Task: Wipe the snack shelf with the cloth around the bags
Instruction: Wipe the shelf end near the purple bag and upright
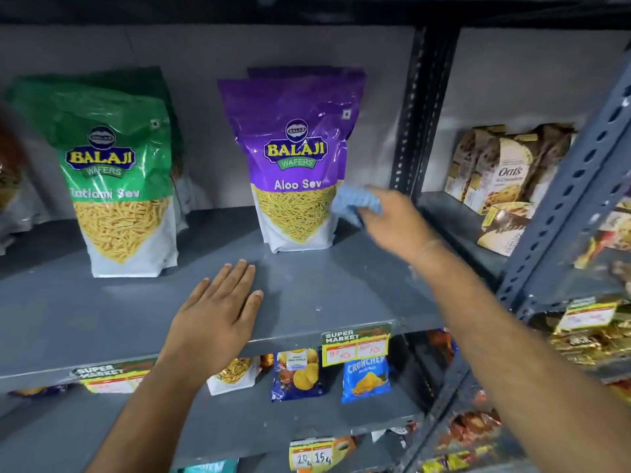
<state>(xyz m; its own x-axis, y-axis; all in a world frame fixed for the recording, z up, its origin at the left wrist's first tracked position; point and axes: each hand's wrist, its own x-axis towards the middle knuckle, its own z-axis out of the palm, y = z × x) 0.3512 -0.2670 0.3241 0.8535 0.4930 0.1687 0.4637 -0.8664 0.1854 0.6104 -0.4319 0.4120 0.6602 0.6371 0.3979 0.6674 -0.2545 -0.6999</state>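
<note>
The grey snack shelf holds a green Ratlami Sev bag at the left and a purple Aloo Sev bag in the middle, both upright with more bags behind them. My right hand grips a light blue cloth just right of the purple bag, low over the shelf and touching the bag's side. My left hand lies flat, palm down, on the shelf's front part between the two bags, fingers together and holding nothing.
A perforated metal upright divides this bay from the right one, where oats boxes stand. A slanted rail runs at the far right. Price tags hang on the shelf edge; small snack packets sit on the shelf below.
</note>
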